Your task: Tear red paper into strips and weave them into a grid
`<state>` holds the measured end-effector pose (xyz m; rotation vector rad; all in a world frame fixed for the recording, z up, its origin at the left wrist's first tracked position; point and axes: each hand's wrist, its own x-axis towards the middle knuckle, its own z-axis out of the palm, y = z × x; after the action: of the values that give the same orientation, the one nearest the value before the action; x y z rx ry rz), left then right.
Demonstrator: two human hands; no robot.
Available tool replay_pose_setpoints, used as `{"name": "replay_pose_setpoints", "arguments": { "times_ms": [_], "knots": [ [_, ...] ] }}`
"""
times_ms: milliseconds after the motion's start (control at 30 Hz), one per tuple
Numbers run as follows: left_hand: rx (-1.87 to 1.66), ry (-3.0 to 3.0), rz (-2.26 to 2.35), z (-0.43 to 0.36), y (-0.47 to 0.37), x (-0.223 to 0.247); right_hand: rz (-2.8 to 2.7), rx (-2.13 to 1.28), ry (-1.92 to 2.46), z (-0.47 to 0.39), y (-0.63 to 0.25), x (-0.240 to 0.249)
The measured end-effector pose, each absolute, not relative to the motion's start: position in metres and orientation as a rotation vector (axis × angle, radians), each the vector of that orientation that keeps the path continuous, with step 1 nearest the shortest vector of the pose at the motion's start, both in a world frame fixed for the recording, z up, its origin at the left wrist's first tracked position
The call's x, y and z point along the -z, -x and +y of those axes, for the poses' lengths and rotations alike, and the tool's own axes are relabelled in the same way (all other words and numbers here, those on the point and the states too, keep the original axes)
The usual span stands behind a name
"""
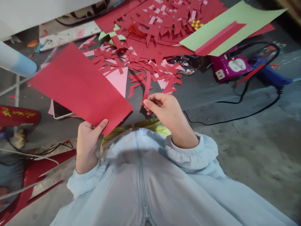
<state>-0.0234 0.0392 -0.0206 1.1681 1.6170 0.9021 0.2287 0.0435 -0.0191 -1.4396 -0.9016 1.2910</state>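
Observation:
A large red paper sheet (80, 84) is held up at its lower corner by my left hand (90, 141), the thumb lying on top of the paper. In my right hand (164, 111), a narrow red paper strip (147, 84) is pinched between thumb and fingertips, its free end pointing up and away. Red and pink cut paper pieces (138, 64) are heaped beyond my hands. Part of a pink sheet (118, 80) shows from behind the red sheet. A phone (61, 110) lies partly hidden under the sheet's left side.
A light green sheet (225, 31) with a folded red strip lies at the upper right. Near it are a purple power socket (231, 66), a blue glue gun (268, 72) and black cables. A red cylinder (18, 115) and a red chair (35, 175) are at left.

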Motion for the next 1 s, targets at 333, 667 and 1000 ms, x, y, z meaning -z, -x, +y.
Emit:
{"name": "replay_pose_setpoints", "arguments": {
  "times_ms": [333, 667, 1000],
  "knots": [
    [-0.76, -1.148, 1.491, 0.038, 0.02, 0.007, -0.917, -1.305, 1.475, 0.034, -0.234, 0.015],
    [-0.651, -1.715, 2.185, 0.027, 0.028, -0.011, -1.123, -1.259, 1.45, 0.023, -0.246, 0.002],
    [-0.601, -1.524, 1.447, 0.011, -0.023, -0.001, -1.352, -1.381, 1.313, 0.009, -0.237, -0.007]
  ]
}}
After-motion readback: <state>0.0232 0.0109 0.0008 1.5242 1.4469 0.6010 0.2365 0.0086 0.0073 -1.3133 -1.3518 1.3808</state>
